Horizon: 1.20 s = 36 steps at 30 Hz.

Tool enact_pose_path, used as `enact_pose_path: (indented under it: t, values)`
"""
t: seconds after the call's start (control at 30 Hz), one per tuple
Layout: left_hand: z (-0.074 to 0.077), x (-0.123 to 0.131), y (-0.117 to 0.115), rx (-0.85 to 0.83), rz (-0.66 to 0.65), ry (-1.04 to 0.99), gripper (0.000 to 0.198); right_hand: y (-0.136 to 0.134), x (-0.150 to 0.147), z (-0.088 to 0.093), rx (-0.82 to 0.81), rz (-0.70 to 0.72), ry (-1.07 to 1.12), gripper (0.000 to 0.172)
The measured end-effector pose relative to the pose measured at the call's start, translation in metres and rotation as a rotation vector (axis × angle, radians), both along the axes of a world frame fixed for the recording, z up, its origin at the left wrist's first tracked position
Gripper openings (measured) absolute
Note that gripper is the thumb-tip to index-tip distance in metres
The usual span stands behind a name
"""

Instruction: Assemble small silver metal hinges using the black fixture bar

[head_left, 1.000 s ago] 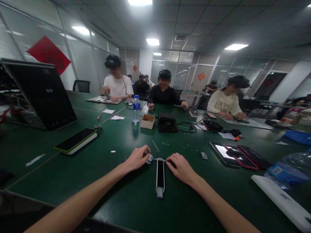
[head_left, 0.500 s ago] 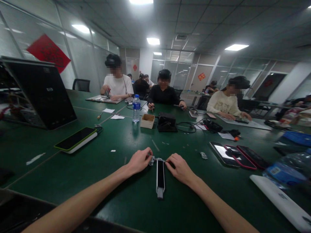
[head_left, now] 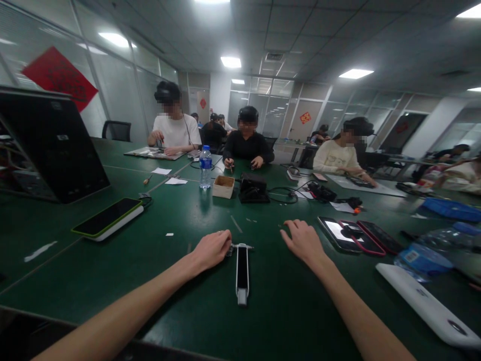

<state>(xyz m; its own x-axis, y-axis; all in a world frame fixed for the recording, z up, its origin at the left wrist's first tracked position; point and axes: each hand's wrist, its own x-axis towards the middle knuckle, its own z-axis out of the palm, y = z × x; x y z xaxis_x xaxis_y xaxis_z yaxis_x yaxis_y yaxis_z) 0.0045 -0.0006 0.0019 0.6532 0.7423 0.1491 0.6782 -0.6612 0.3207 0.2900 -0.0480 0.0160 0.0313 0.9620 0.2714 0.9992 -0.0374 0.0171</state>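
At the far left of the dark green table (head_left: 112,260) a black laptop lid (head_left: 52,145) stands tilted, and nearer the middle a green-edged phone lying on a white slab (head_left: 107,218) rests flat with a cable at its far end. The left hand (head_left: 211,249) lies low on the tabletop, fingers curled narrow, its fingertips touching a small silver metal fitting (head_left: 230,248) at the far end of a long, narrow black strip with a silver frame (head_left: 242,272); whether the fingers actually pinch the fitting cannot be told. The strip lies flat on the table between the two forearms, pointing away from the person, its near end a pale metal tab.

Beyond it stand a clear plastic water bottle with a blue cap (head_left: 205,168), a small open cardboard box (head_left: 223,186) just beside it, and a black boxy device (head_left: 253,189) with a dark cable looping off to the right.

The right hand (head_left: 303,240) hovers well apart from the strip, fingers spread wide and palm down, holding nothing, close to a few tiny parts scattered on the table. Just to its right lie three dark phones side by side (head_left: 353,235), one with a lit screen. Further right a clear bottle with a blue label (head_left: 424,253) lies on its side, with a long white flat bar (head_left: 428,306) nearer the person.

Three people in dark headgear sit along the table's far side.
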Motion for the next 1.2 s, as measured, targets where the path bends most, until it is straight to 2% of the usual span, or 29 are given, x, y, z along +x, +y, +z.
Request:
enact_pose_path:
  t: [0.07,0.13,0.27,0.43,0.63,0.9,1.07,1.2]
  values:
    - [-0.001,-0.001,0.001,0.009,-0.016,-0.026,0.015,0.001,0.025,-0.001,-0.042,-0.191,-0.037,0.034]
    - [0.000,-0.002,0.001,0.014,-0.037,-0.030,0.014,0.001,0.044,-0.003,-0.115,-0.293,-0.022,0.033]
    - [0.003,-0.002,-0.001,-0.005,-0.068,-0.010,0.013,0.001,0.059,-0.009,-0.235,-0.298,0.042,0.024]
    - [0.004,0.000,-0.003,0.010,-0.053,0.008,0.014,0.001,0.051,-0.005,-0.246,-0.286,0.059,0.020]
    - [0.002,0.001,-0.003,0.016,-0.071,0.000,0.014,-0.005,0.014,0.003,-0.240,-0.157,0.206,0.015]
    - [0.000,0.004,-0.003,0.040,-0.059,0.018,0.011,-0.012,-0.064,-0.017,-0.054,0.215,0.424,0.010]
    - [-0.002,0.005,-0.003,0.053,-0.057,0.018,0.010,-0.017,-0.075,-0.021,-0.018,0.292,0.504,0.008]
    - [-0.001,0.005,-0.003,0.039,-0.045,0.030,0.011,-0.017,-0.074,-0.020,0.002,0.305,0.461,0.007]
